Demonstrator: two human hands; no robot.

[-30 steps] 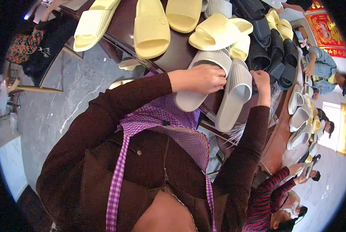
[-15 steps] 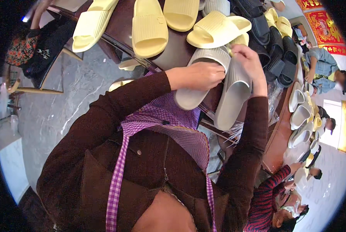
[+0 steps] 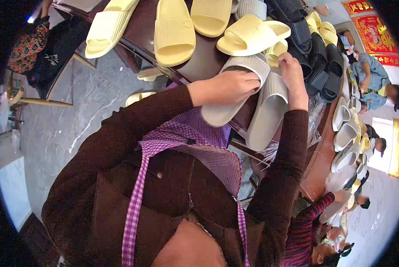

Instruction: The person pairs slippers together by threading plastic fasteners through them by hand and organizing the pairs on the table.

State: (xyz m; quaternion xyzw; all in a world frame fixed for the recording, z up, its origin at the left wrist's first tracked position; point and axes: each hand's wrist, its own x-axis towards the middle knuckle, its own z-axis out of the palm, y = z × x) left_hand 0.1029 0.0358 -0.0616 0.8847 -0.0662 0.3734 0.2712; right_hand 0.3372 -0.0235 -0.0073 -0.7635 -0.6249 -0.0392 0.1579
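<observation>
Reaching over the edge of a shiny dark table [image 3: 204,70], two bare hands were at a pair of gray slippers. The left gray slipper [image 3: 217,113] and the right gray slipper [image 3: 267,115] lay side by side, with their toes pointing away from the person and their heels sticking out past the table's edge.

The left hand [image 3: 230,86] had its fingers curled and touched the left slipper, right by the big hole under its strap. It was hard to tell if it was gripping the strap. The right hand [image 3: 293,79] was up by the toe end of the right slipper. Its thumb and fingers were bent close together, but I could not tell if they pinched anything.

Just past the gray pair, some yellow slippers [image 3: 249,38] lay crossed over each other. More yellow ones sat off to the left. A pile of black slippers [image 3: 317,69] was near the right hand, and crinkly clear plastic [image 3: 315,116] lay beside the right arm.

The person wore a brown top and a purple checked apron [image 3: 134,209]. Over on the right, someone in a blue jacket [image 3: 371,73] and someone with striped sleeves [image 3: 311,216] were by the table too.
</observation>
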